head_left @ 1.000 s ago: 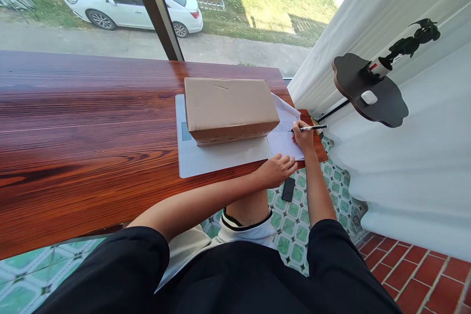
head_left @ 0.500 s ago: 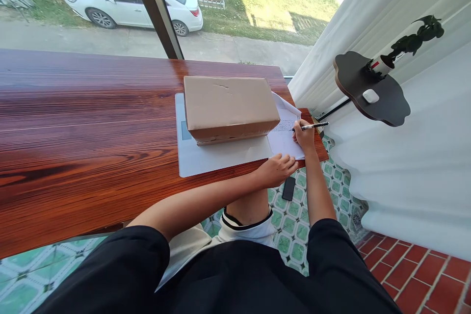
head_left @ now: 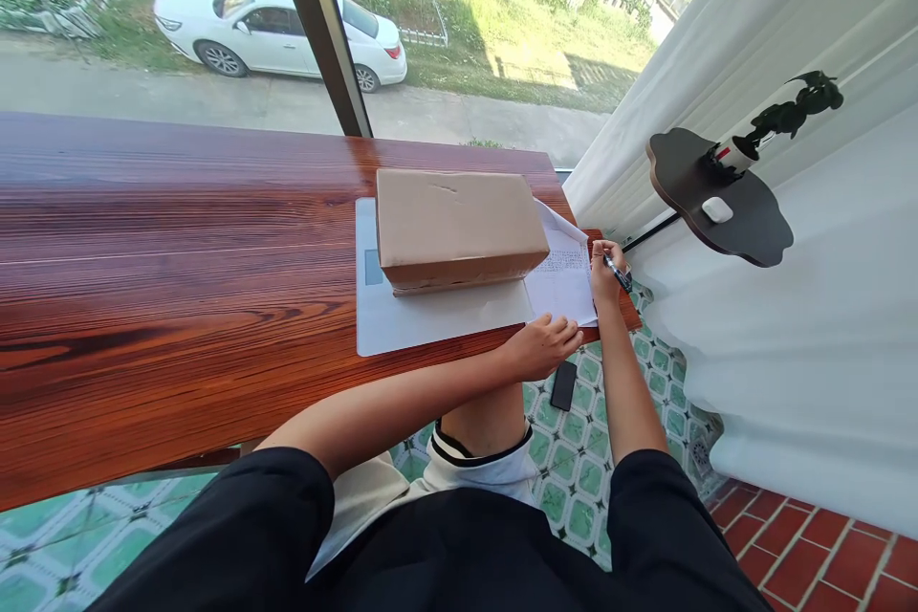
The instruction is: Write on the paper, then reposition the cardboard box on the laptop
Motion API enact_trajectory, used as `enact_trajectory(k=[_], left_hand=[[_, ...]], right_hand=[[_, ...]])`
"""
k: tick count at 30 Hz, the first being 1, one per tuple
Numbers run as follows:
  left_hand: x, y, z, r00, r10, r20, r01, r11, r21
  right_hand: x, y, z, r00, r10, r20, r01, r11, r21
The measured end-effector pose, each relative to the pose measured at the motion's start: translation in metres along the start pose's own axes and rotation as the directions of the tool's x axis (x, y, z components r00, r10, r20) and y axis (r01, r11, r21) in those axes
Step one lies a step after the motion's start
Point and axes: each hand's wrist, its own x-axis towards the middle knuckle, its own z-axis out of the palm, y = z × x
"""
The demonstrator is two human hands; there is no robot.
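The right hand (head_left: 606,274) was closed around the pen (head_left: 618,272) at the partly written paper (head_left: 563,282) beside the box (head_left: 459,228); the left hand (head_left: 545,344), holding nothing, pressed its near edge on the desk (head_left: 179,287).

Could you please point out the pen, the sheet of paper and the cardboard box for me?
pen (head_left: 618,272), head view, middle of its barrel.
sheet of paper (head_left: 563,285), head view, its bare middle.
cardboard box (head_left: 459,215), head view, its top face.
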Motion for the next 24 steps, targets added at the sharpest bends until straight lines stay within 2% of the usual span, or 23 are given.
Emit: enact_trajectory(k=[5, 12, 15, 20, 24], left_hand=[[0.002, -0.002, 0.002, 1.000, -0.006, -0.021, 0.006, 1.000, -0.023], [0.002, -0.004, 0.009, 0.999, 0.002, -0.035, -0.001, 1.000, 0.021], [0.002, -0.006, 0.011, 0.999, 0.026, -0.047, -0.023, 0.998, 0.050], [-0.009, -0.006, -0.005, 0.987, 0.136, -0.090, -0.127, 0.987, 0.098], [-0.040, 0.007, -0.019, 0.987, 0.124, -0.104, -0.120, 0.992, 0.039]], right_hand=[[0.001, 0.007, 0.003, 0.997, -0.074, -0.005, 0.074, 0.994, 0.077], [0.006, 0.020, 0.008, 1.000, 0.005, 0.005, -0.005, 0.999, 0.038], [0.006, 0.020, 0.009, 1.000, -0.012, -0.001, 0.012, 0.999, 0.042], [0.006, 0.015, 0.010, 1.000, -0.029, 0.003, 0.029, 1.000, 0.010], [0.009, 0.019, 0.012, 1.000, -0.025, 0.015, 0.025, 1.000, -0.018]])
